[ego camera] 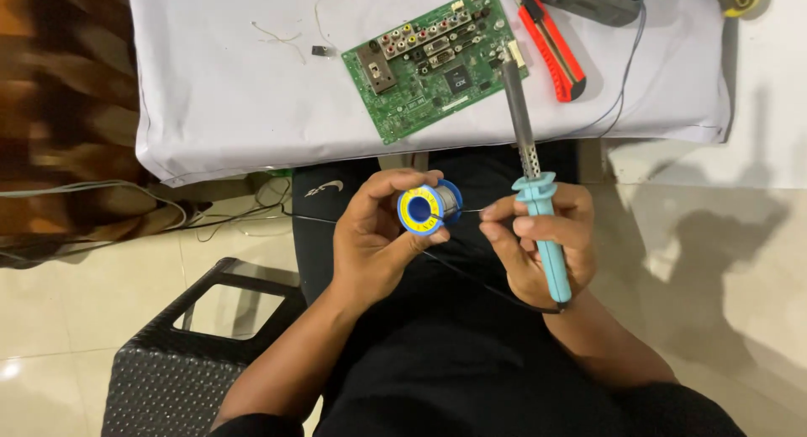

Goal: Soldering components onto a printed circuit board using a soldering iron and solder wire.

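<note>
Spool: a small blue plastic solder reel with a yellow face and grey wire wound on it [427,208], held above the person's lap, just below the near edge of the table.
Left hand: the left hand [377,239] is curled around the reel, thumb on the yellow face, fingers wrapped over the top and back; closed firmly on it.
Solder strand: a thin grey solder wire end [472,210] runs from the reel rightwards to the other hand's fingertips.
Right hand: the right hand [542,244] is closed on two things, forefinger and thumb pinching the wire end, the remaining fingers folded round a tool handle.
Iron: a soldering iron with a pale blue plastic handle and long grey metal shaft [538,185], upright in the grip, its tip over the right edge of the board; a black cord leaves the handle's base.
Board: a green rectangular circuit board with coloured connector sockets and a black chip [433,63], lying tilted on the table.
Table covering: a white cloth [218,92] over the table.
Cutter: a red and black utility knife [551,46], just right of the board.
Stool: a black woven-pattern plastic stool [168,370], on the tiled floor to the person's left.
</note>
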